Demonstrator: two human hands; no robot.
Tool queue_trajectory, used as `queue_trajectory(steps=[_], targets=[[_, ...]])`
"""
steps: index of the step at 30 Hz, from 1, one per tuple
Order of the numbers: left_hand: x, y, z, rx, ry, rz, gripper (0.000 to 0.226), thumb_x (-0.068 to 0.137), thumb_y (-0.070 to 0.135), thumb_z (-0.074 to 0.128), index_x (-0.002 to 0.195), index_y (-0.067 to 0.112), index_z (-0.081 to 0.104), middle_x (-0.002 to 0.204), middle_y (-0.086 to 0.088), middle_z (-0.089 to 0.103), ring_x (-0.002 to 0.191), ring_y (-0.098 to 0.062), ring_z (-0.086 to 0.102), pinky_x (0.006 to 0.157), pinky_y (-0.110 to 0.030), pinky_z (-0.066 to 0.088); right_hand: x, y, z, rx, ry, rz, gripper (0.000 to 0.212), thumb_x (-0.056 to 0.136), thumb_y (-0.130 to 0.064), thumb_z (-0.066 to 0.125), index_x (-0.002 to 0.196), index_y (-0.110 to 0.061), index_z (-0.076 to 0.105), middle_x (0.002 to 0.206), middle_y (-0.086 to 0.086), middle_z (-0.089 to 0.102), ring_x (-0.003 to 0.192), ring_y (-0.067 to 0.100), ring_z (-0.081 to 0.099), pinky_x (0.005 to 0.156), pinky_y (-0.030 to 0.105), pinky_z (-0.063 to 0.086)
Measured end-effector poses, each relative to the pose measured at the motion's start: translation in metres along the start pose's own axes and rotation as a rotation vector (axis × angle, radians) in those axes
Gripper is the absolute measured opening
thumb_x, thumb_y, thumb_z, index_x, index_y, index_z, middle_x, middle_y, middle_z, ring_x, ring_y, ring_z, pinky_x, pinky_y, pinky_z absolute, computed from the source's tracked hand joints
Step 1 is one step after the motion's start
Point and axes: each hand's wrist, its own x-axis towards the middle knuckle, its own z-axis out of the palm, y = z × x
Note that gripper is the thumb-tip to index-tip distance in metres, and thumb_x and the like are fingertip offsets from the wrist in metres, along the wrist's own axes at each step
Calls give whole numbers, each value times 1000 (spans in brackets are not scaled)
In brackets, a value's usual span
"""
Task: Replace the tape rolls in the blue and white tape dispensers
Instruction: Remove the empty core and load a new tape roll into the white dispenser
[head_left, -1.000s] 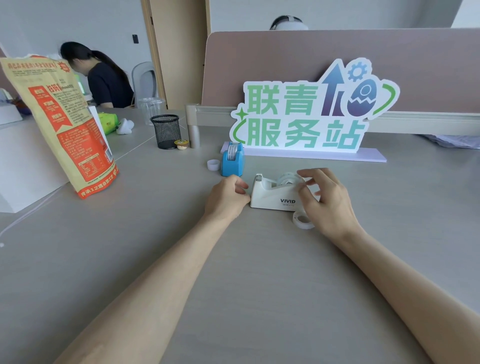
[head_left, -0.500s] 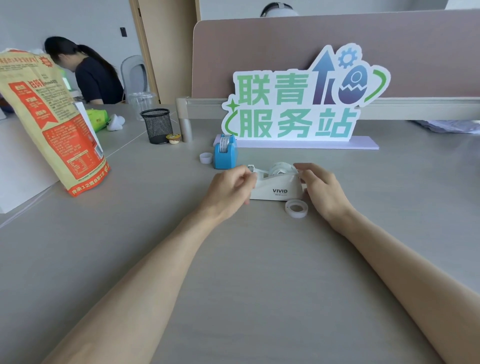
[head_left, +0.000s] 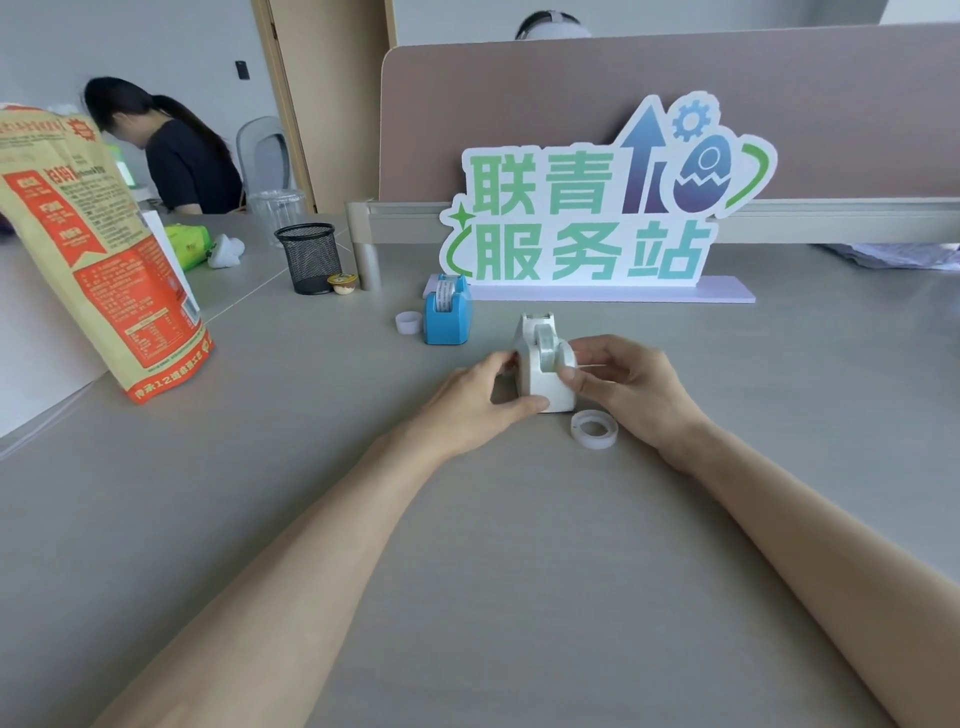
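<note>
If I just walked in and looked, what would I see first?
Probably the big green and blue sign standing at the back of the desk. Next, in the middle, the left hand and right hand holding the white tape dispenser, with a loose tape roll lying just beside it. On the left stands a tall orange and tan bag.

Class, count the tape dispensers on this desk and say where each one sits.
2. The blue dispenser stands in front of the sign's left end. The white dispenser is nearer the camera, held between the left hand and right hand. None appears hidden.
</note>
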Motion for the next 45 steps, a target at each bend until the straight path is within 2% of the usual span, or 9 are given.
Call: queue_trajectory(steps=[6,14,21,26,31,34,37,40,45], targets=[[21,2,5,101,33,-14,41,91,42,55,127,23,52,122,-1,66,113,-24,60,94,-39,48,20,0,4,-83,14,-3,38,85,-31,72,120,-21,64,115,0,67,100,9,67,94,34,53],[63,7,13,235,72,-152,38,99,37,43,125,9,46,123,-19,59,110,-37,56,86,-41,47,69,12,13,-183,11,0,41,89,-31,64,129,-23,59,125,3,65,108,19,64,99,39,49],[82,8,12,341,62,-239,39,100,43,35,124,13,44,125,-17,57,109,-36,56,89,-44,48,87,19,13,-204,-26,24,51,89,-14,58,139,-23,50,135,-2,57,101,7,60,91,21,43],[69,9,12,355,63,-207,33,98,41,33,116,16,45,118,-13,61,99,-35,59,84,-44,50,67,15,10,-234,-100,15,49,90,-16,57,138,-18,50,136,2,57,119,12,59,106,28,42],[35,8,0,437,-69,-176,51,100,40,25,150,27,23,157,-2,30,140,-26,34,108,-38,31,15,2,-7,-416,-130,-92,27,99,-25,49,120,-17,64,113,-6,68,102,6,59,92,17,41],[14,6,-6,459,-53,-97,53,101,40,27,151,24,24,161,5,21,147,-15,21,115,-32,20,-21,-7,-21,-472,-171,-135,28,96,-37,52,114,-21,67,107,-12,69,98,1,60,89,15,43],[-1,-1,-8,449,-42,-30,49,101,36,31,148,23,33,160,7,24,147,-10,21,117,-28,15,-44,-12,-29,-595,-206,-247,34,88,-46,61,113,-25,66,107,-13,67,98,1,61,87,13,44],[-5,-5,-8,417,-3,4,43,100,33,36,143,26,42,157,7,30,145,-12,26,116,-27,19,-38,-6,-27,-654,-194,-412,19,86,-31,67,102,-22,70,98,-7,68,91,9,62,82,23,48],[-1,-5,-7,409,33,15,39,99,30,38,136,27,49,148,9,43,137,-14,36,111,-28,26,12,11,-18,-742,-25,-291,34,87,-24,64,120,-12,65,111,11,66,100,29,60,89,31,46]])
